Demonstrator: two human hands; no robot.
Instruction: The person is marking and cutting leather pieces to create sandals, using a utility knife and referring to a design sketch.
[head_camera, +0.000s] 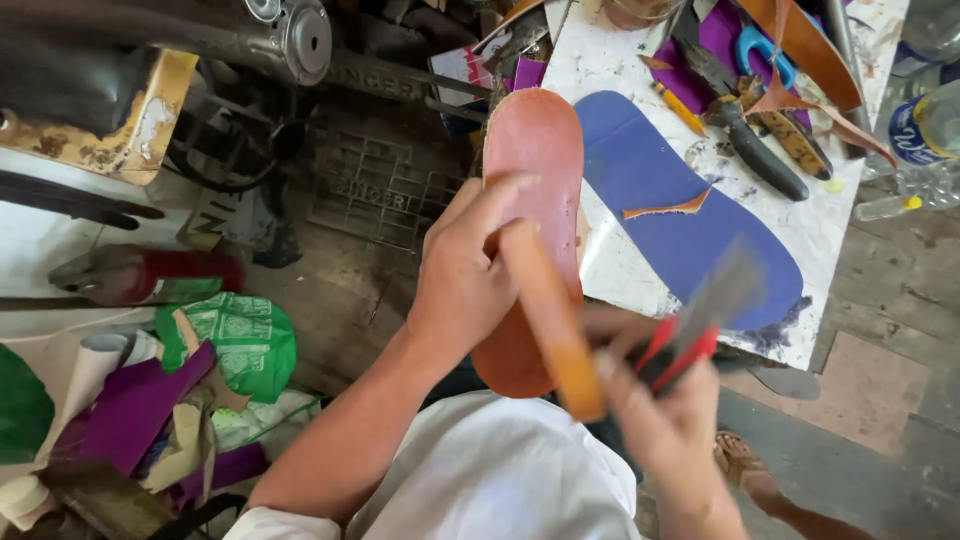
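Observation:
My left hand (462, 272) grips a reddish-brown leather sole (535, 150) by its left edge and holds it upright over my lap. An orange-tan leather strip (550, 315) lies along the sole's lower right edge, under my left fingers. My right hand (655, 400), blurred by motion, is closed on a red-handled cutting tool (690, 335) whose grey blades point up to the right, beside the strip. A blue sole-shaped piece (690, 225) lies flat on the white board behind.
A white stained board (600, 60) carries pliers (755, 145), an orange pencil (680, 108), blue-handled scissors and leather scraps. Plastic bottles (925, 130) stand at right. An old sewing machine (200, 40) is at upper left. Purple and green scraps (150, 400) pile at lower left.

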